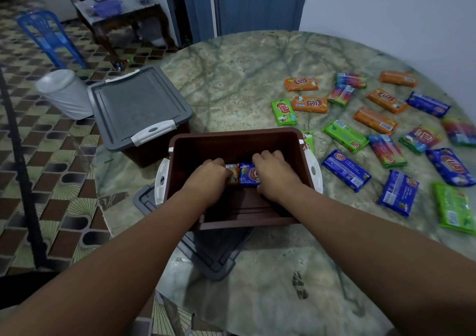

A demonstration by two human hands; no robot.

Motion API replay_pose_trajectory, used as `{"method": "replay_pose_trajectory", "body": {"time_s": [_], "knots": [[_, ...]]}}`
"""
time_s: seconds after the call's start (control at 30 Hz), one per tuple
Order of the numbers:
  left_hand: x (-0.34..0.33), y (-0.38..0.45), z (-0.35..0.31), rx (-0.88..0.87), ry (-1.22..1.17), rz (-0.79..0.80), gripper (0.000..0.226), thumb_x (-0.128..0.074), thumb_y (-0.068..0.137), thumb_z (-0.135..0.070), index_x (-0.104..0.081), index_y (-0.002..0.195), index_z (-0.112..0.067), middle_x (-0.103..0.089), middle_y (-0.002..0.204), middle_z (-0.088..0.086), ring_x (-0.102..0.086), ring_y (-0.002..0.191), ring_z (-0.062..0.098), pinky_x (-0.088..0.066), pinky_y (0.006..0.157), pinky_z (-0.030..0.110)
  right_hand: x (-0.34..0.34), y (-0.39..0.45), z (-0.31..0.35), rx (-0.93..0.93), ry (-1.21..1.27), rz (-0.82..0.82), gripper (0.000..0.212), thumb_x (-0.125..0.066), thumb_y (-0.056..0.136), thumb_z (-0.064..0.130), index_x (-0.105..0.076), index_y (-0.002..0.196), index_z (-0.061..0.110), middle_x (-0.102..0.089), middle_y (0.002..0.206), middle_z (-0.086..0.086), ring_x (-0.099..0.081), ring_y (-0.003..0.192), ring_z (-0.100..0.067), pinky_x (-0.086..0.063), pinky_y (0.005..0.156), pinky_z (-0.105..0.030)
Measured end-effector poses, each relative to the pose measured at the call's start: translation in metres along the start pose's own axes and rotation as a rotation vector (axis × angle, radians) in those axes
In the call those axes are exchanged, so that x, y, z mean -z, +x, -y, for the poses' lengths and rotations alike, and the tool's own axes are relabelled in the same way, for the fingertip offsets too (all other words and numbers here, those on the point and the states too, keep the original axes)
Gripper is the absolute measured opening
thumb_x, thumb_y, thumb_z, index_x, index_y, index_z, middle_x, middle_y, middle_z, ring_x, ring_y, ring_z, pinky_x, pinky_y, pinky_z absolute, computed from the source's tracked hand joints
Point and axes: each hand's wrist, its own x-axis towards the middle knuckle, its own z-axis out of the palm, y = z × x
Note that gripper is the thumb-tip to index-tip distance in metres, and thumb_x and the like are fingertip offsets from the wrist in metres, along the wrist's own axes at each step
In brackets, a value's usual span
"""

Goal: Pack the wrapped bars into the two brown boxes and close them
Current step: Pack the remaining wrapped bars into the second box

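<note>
An open brown box (233, 140) stands in front of me on the round table, resting on its grey lid (216, 256). Both hands reach inside it. My left hand (210, 173) grips an orange bar (232, 173) and my right hand (273, 173) grips a blue bar (247, 174), side by side low in the box. A second brown box (159, 153) with its grey lid (139, 106) on stands at the table's left edge. Several wrapped bars (376, 119), orange, green, blue and multicoloured, lie scattered on the right of the table.
The marble-patterned table (231, 83) ends close on the left above a tiled floor. A white bin (64, 93), a blue plastic chair (49, 37) and a dark side table (126, 19) stand beyond it. A wall rises behind.
</note>
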Motion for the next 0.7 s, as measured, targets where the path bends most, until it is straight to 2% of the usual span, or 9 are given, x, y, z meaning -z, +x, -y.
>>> {"method": "replay_pose_trajectory", "body": {"time_s": [0.07,0.17,0.27,0.3,0.37,0.43,0.5,0.6,0.7], "knots": [[0.004,0.000,-0.001,0.026,-0.034,0.039,0.030,-0.065,0.094,-0.029,-0.071,0.122,-0.019,-0.056,0.122,0.008,-0.059,0.105,0.029,-0.052,0.092,0.042,0.003,-0.002,-0.001,0.012,-0.067,-0.029,0.059,-0.075,0.087,0.026,-0.049,0.139,0.016,-0.040,0.136,-0.011,-0.038,0.125,-0.034,-0.045,0.098,-0.045],[0.019,-0.006,-0.003,0.063,-0.113,0.014,0.032,-0.068,0.091,-0.032,-0.070,0.119,-0.016,-0.057,0.114,0.009,-0.063,0.100,0.030,-0.053,0.086,0.038,0.017,-0.007,-0.004,0.028,-0.007,-0.120,0.051,-0.073,0.087,0.039,-0.056,0.130,0.017,-0.043,0.126,-0.010,-0.042,0.118,-0.031,-0.049,0.087,-0.042],[0.040,-0.020,0.001,0.111,-0.118,-0.202,0.032,-0.067,0.091,-0.033,-0.067,0.119,-0.017,-0.057,0.113,0.008,-0.057,0.106,0.030,-0.048,0.078,0.038,0.036,-0.015,-0.012,0.052,0.032,-0.342,0.033,-0.068,0.090,0.044,-0.061,0.108,0.018,-0.054,0.110,-0.007,-0.051,0.108,-0.029,-0.048,0.082,-0.042],[0.047,-0.026,0.004,0.142,-0.113,-0.304,0.034,-0.068,0.090,-0.033,-0.065,0.120,-0.017,-0.057,0.114,0.009,-0.054,0.109,0.031,-0.047,0.078,0.040,0.040,-0.018,-0.016,0.022,0.007,-0.428,0.031,-0.067,0.091,0.045,-0.060,0.106,0.019,-0.056,0.108,-0.006,-0.052,0.106,-0.029,-0.048,0.084,-0.043],[0.056,-0.035,0.015,0.225,-0.085,-0.464,0.042,-0.072,0.087,-0.033,-0.061,0.122,-0.013,-0.055,0.115,0.014,-0.049,0.110,0.036,-0.047,0.082,0.047,0.043,-0.024,-0.023,-0.158,0.004,-0.534,0.041,-0.069,0.089,0.048,-0.054,0.114,0.019,-0.055,0.114,-0.006,-0.052,0.109,-0.029,-0.046,0.089,-0.045],[0.057,-0.039,0.025,0.370,-0.015,-0.482,0.055,-0.074,0.084,-0.039,-0.054,0.125,-0.007,-0.053,0.118,0.022,-0.046,0.111,0.042,-0.044,0.088,0.052,0.040,-0.027,-0.030,-0.391,0.128,-0.486,0.062,-0.075,0.085,0.048,-0.045,0.128,0.015,-0.049,0.128,-0.012,-0.048,0.119,-0.034,-0.045,0.097,-0.047],[0.054,-0.038,0.028,0.492,-0.014,-0.383,0.069,-0.073,0.084,-0.047,-0.046,0.130,-0.003,-0.049,0.125,0.029,-0.044,0.116,0.046,-0.043,0.093,0.054,0.036,-0.027,-0.041,-0.549,0.343,-0.317,0.073,-0.075,0.086,0.044,-0.037,0.139,0.010,-0.044,0.139,-0.019,-0.045,0.128,-0.040,-0.044,0.101,-0.049],[0.045,-0.032,0.027,0.623,-0.223,-0.246,0.075,-0.071,0.089,-0.046,-0.035,0.137,0.000,-0.039,0.136,0.032,-0.038,0.126,0.051,-0.039,0.101,0.056,0.031,-0.026,-0.052,-0.593,0.552,-0.123,0.059,-0.066,0.094,0.030,-0.038,0.142,0.010,-0.057,0.133,-0.018,-0.057,0.119,-0.038,-0.050,0.086,-0.043],[0.040,-0.027,0.033,0.665,-0.394,-0.167,0.050,-0.062,0.096,-0.034,-0.037,0.124,-0.002,-0.051,0.128,0.032,-0.052,0.117,0.052,-0.043,0.088,0.050,0.030,-0.025,-0.054,-0.574,0.560,-0.151,0.047,-0.061,0.093,0.020,-0.042,0.136,0.014,-0.064,0.114,-0.011,-0.060,0.099,-0.033,-0.048,0.072,-0.039]]}}
